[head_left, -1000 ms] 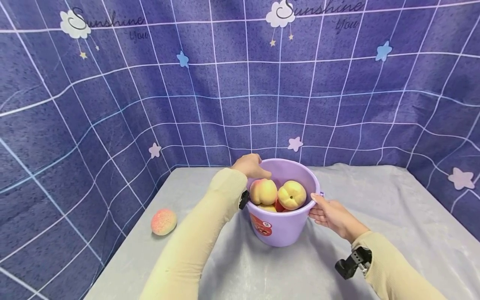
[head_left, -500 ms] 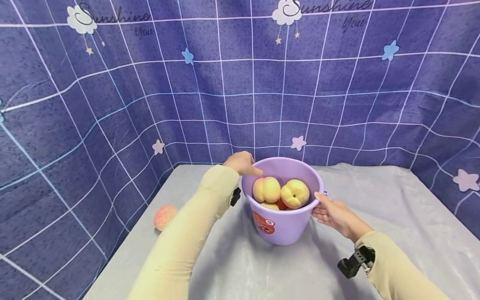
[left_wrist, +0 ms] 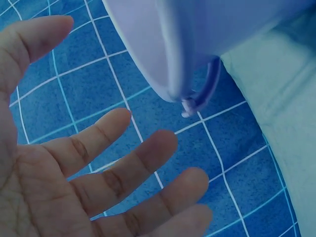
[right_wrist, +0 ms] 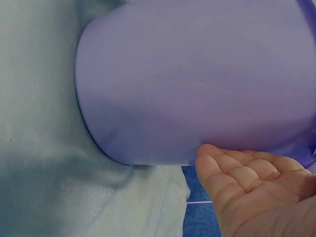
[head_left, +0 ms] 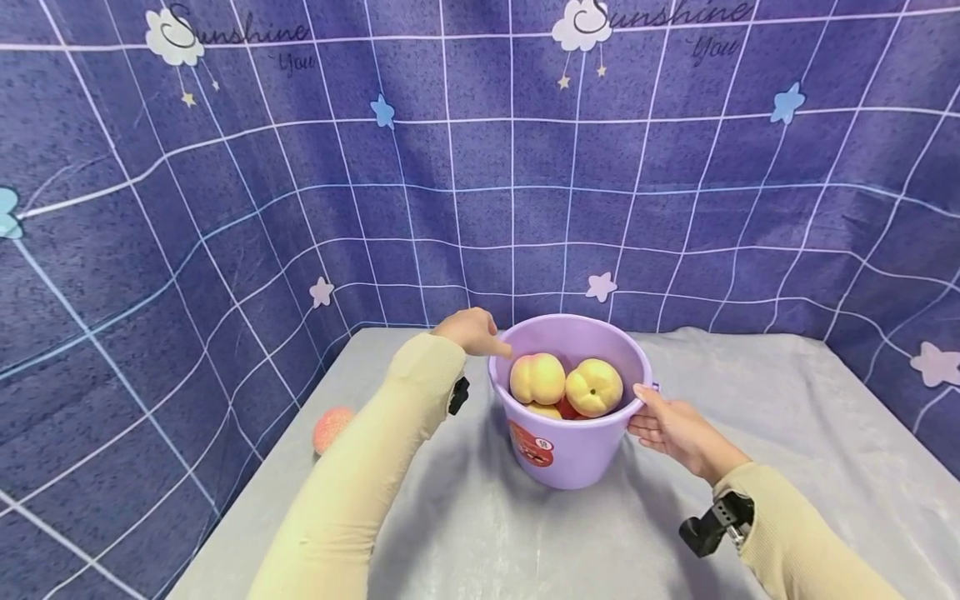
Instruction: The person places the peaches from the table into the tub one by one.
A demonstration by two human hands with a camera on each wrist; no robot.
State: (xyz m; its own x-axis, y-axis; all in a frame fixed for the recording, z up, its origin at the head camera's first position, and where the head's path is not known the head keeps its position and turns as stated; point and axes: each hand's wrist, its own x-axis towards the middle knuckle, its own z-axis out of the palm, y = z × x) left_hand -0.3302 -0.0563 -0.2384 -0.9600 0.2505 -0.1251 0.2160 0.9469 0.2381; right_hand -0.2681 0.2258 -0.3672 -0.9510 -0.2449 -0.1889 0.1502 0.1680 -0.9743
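A lilac bucket (head_left: 573, 457) with a red label stands upright on the cloth-covered table. Inside it are a yellow-pink peach (head_left: 537, 378), a yellow peach (head_left: 594, 388), and parts of more fruit beneath them. My left hand (head_left: 471, 332) is just off the bucket's left rim; in the left wrist view its fingers (left_wrist: 158, 148) are spread and hold nothing. My right hand (head_left: 678, 432) grips the bucket's right rim, thumb at the edge and fingers against the outer wall. In the right wrist view, these fingertips (right_wrist: 210, 163) lie along the bucket's side.
A pinkish peach (head_left: 330, 428) lies on the grey cloth (head_left: 480, 517) at left, partly hidden by the left sleeve. A blue gridded curtain (head_left: 480, 167) encloses the back and sides. The bucket's handle (left_wrist: 207, 91) shows below its rim in the left wrist view.
My left hand has drawn back leftward from over the peaches to outside the rim, its sleeve now covering part of the loose peach. My right hand keeps its grip on the bucket.
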